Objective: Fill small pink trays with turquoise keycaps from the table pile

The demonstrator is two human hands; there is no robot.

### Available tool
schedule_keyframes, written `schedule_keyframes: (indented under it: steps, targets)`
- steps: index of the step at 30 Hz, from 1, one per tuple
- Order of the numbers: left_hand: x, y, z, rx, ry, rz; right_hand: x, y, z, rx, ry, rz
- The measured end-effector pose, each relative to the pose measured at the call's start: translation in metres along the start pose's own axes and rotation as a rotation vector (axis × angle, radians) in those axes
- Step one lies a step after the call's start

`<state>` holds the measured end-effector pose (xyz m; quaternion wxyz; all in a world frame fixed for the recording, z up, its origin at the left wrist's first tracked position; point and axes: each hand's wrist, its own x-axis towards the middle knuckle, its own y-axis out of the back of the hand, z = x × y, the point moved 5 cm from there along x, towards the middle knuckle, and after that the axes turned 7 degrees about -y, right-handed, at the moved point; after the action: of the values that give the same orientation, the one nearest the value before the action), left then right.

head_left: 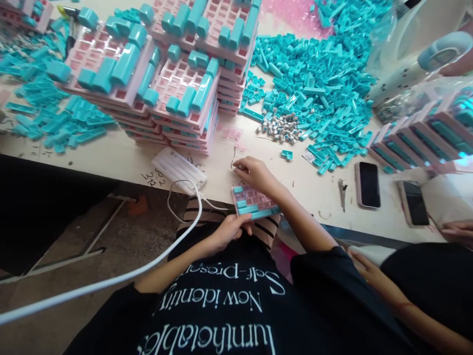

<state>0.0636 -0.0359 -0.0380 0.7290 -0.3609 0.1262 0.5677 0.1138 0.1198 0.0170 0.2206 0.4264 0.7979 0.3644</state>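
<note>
A small pink keyboard frame (254,199) with teal keycaps along its left side and lower edge rests at the table's front edge, partly over my lap. My left hand (231,230) grips it at its lower left corner, thumb on top. Above its upper edge is my right hand (254,172), fingers bent and pressed together; whatever they hold, if anything, is too small to make out. Loose clear pink pieces (232,133) and a pile of small metallic parts (281,127) lie beyond my right hand. A single teal keycap (287,155) sits nearby.
Tall stacks of pink frames (185,93) stand at the back left. A big teal keycap heap (314,84) spreads at the back right. A white power bank (179,170) with a cable, nail clippers (342,194) and two phones (367,185) lie along the front. Another person sits at the right.
</note>
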Motion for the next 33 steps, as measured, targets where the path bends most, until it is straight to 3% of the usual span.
schedule_keyframes:
  steps: [6,11,15,20,24,33]
  targets:
    - [0.009,0.015,0.006,0.067,-0.048,0.045,-0.041,0.047,0.009,0.138,-0.072,0.196]
    - [0.011,0.018,0.008,0.079,-0.072,0.019,-0.077,0.043,0.01,0.142,-0.083,0.129]
    - [0.009,0.015,0.005,0.142,-0.074,-0.058,-0.089,0.039,0.012,0.152,-0.032,0.104]
    - [0.003,0.017,0.007,0.296,-0.187,-0.116,-0.094,0.059,0.027,0.141,-0.064,0.33]
    - [0.001,0.017,0.005,0.378,-0.13,-0.17,-0.102,0.066,0.045,0.212,-0.204,0.472]
    - [0.006,0.02,-0.001,0.279,-0.027,-0.132,-0.108,0.063,0.058,0.242,-0.296,0.329]
